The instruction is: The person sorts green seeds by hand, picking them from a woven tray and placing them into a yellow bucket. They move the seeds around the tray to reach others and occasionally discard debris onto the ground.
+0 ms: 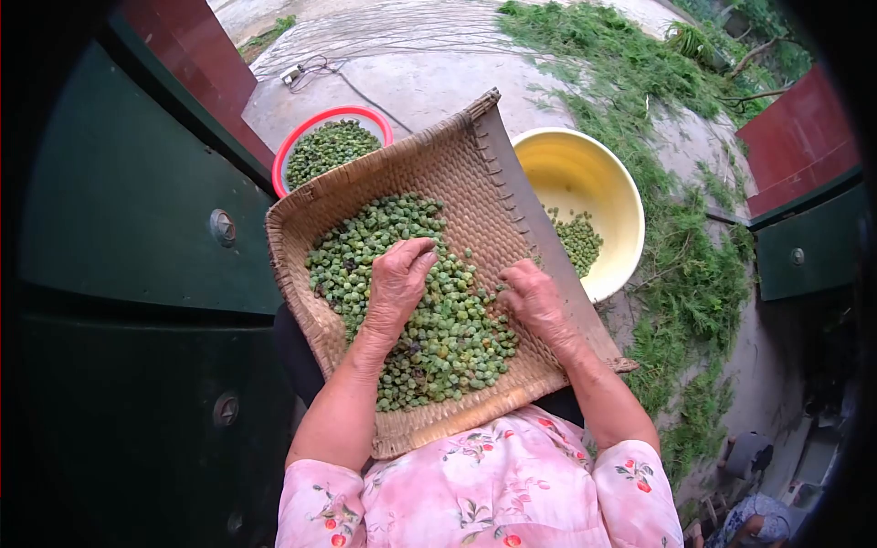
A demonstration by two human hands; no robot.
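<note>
Your left grip (397, 279), narrow above the green fruits (448, 338) heaped in the woven tray (438, 173), and right grip (536, 300), curled beside the heap, hide whether they hold anything, so pinch lightly, clear of the tray's flat lip (532, 201).

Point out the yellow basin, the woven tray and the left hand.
Yellow basin (585, 178), head view: bare inner wall.
Woven tray (471, 178), head view: bare upper weave.
Left hand (396, 276), head view: its back.

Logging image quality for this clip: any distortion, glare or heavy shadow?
Head view: wide-lens bowing in the green door, which sits in deep shadow; black rounded corners; pale, nearly washed-out concrete ground at top; winnowing basket softly lit, no harsh glare.
</note>
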